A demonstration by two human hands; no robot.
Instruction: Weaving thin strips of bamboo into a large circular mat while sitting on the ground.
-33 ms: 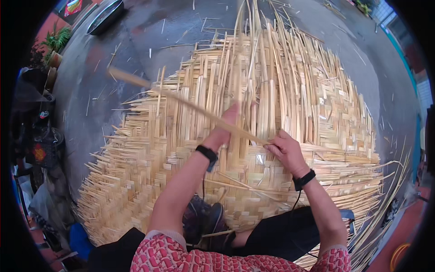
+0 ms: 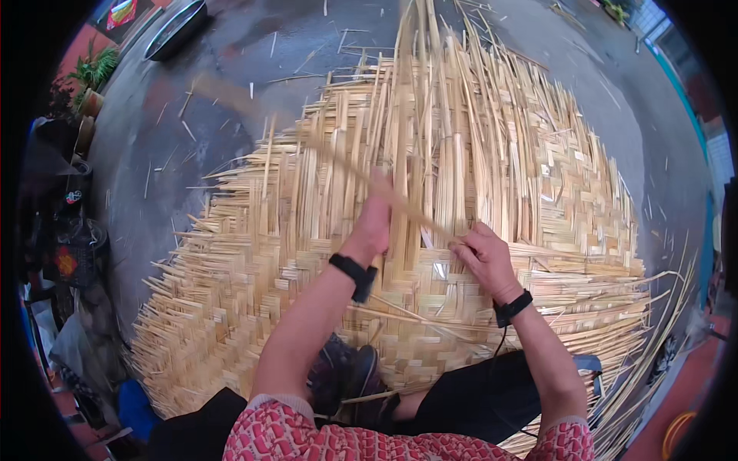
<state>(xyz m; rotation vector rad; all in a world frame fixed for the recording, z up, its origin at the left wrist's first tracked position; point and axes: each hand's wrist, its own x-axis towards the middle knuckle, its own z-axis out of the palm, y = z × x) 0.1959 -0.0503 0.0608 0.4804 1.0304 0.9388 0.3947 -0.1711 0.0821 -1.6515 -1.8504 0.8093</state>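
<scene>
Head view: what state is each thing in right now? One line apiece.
Woven mat, partly interlaced, ragged-edged
Held strip, slanting above the mat, blurred
Right hand, fingers closed on the strip's end
Left hand, blurred, grip unclear
Wristbands, worn on both wrists
Basin, resting on the floor

Seeing dry, cane-like fibre across the woven mat (image 2: pixel 223 307), rough-edged, satiny in patches; now matt cloth on the pink shirt (image 2: pixel 354 444), glossy basin (image 2: pixel 174 35) (metal, by the look), smooth floor (image 2: pixel 246 61).
</scene>
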